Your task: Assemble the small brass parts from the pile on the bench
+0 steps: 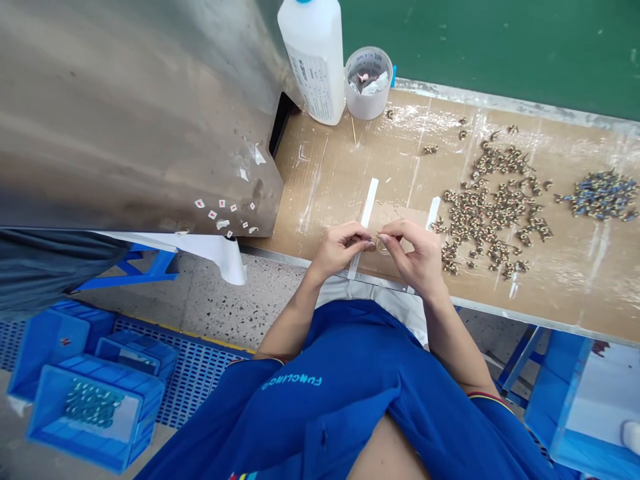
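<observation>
Over the front edge of the bench, my left hand (339, 252) and my right hand (419, 257) meet fingertip to fingertip. Both are closed in a pinch on a small gold-coloured ring-like piece (381, 245); the fingers cover part of it, and its exact kind is too small to make out. White tape strips (369, 203) lie on the cardboard beneath, one near each hand. To the right of my right hand spreads a loose heap of small brass-coloured parts (493, 213). Farther right sits a tighter pile of blue and brass-coloured parts (600, 195).
A white plastic bottle (320, 73) and a tape roll (367, 100) with scraps inside stand at the back. A metal machine housing (150, 120) borders the left. Blue crates (95, 380) rest on the floor at left; another blue crate (560, 387) is at lower right.
</observation>
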Demonstrator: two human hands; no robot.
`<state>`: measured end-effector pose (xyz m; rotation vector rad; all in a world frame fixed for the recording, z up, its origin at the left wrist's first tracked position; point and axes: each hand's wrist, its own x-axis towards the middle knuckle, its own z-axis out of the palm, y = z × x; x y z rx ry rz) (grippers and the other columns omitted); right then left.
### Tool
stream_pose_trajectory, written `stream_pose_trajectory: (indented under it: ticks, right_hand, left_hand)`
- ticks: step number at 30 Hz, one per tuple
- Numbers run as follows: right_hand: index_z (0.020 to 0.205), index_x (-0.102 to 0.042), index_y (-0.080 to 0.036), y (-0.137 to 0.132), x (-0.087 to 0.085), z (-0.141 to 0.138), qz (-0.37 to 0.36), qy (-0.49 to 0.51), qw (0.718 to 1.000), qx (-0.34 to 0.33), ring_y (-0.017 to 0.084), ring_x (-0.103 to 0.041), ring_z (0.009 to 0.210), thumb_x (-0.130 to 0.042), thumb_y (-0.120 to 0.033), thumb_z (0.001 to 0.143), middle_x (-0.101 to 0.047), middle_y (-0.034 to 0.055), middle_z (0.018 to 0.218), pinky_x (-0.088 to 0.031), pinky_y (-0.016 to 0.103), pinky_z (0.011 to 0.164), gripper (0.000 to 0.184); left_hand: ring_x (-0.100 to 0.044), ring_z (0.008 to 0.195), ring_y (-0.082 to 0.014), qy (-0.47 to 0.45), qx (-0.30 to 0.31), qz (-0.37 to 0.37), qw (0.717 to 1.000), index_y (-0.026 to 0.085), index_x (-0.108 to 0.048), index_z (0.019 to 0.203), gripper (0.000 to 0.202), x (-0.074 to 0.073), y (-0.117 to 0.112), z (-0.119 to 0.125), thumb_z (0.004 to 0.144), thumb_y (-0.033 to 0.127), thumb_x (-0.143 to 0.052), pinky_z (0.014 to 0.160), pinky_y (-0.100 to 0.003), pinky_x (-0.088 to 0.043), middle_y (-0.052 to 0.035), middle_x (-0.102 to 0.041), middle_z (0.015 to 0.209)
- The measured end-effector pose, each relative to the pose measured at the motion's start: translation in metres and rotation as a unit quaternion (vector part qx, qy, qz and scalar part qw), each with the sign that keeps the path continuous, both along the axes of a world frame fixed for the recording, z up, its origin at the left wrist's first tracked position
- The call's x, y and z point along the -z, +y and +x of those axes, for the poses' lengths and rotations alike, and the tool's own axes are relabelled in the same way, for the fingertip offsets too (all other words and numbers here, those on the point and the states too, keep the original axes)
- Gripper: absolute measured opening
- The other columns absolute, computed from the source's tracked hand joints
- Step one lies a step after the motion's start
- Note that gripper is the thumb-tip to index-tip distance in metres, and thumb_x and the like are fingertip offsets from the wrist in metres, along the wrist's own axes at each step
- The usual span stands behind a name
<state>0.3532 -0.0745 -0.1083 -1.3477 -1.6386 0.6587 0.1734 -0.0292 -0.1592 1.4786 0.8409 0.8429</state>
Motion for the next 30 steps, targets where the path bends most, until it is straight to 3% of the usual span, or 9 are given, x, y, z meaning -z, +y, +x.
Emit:
stream_pose_trajectory:
  ticks: [10, 18, 23, 30]
  right_hand:
    - [0.089, -0.071, -0.024, 0.000, 0.001, -0.003, 0.042, 0.013, 0.999, -0.016, 0.016, -0.071, 0.076, -0.060, -0.023, 0.102, -0.077, 0.0023, 0.083, -0.056, 0.030, 0.070, 0.017]
    - [0.088, -0.072, -0.024, -0.010, 0.008, 0.013, 0.043, 0.050, 0.996, 0.053, 0.016, -0.070, 0.074, -0.066, -0.026, 0.099, -0.076, 0.0018, 0.083, -0.054, 0.031, 0.068, 0.013]
    - [0.087, -0.072, -0.024, -0.016, 0.015, 0.019, 0.032, -0.001, 0.999, 0.028, 0.017, -0.066, 0.073, -0.066, -0.023, 0.099, -0.073, 0.0027, 0.082, -0.051, 0.031, 0.066, 0.013]
    - [0.089, -0.073, -0.024, -0.017, 0.025, 0.015, 0.025, -0.049, 0.997, 0.045, 0.017, -0.065, 0.076, -0.064, -0.021, 0.099, -0.067, 0.0032, 0.084, -0.051, 0.031, 0.066, 0.013]
  left_hand:
    - [-0.063, 0.073, -0.0137, -0.014, 0.001, 0.008, 1.000, 0.016, -0.075, 0.082, 0.028, 0.002, 0.000, -0.001, 0.090, 0.043, -0.078, 0.066, -0.025, -0.048, -0.0044, -0.069, 0.079]
    - [-0.064, 0.073, -0.0120, -0.021, -0.005, 0.032, 0.999, 0.015, -0.075, 0.083, 0.022, 0.005, 0.000, -0.001, 0.090, 0.036, -0.079, 0.065, -0.022, -0.049, -0.0044, -0.071, 0.080]
    - [-0.065, 0.074, -0.0123, -0.026, -0.006, 0.033, 0.999, 0.016, -0.076, 0.085, 0.022, 0.005, 0.000, 0.000, 0.090, 0.037, -0.078, 0.066, -0.022, -0.050, -0.0049, -0.071, 0.082]
    - [-0.064, 0.074, -0.0124, -0.029, -0.007, 0.035, 0.999, 0.016, -0.077, 0.085, 0.026, 0.006, -0.001, 0.000, 0.091, 0.041, -0.079, 0.065, -0.022, -0.050, -0.0051, -0.071, 0.082]
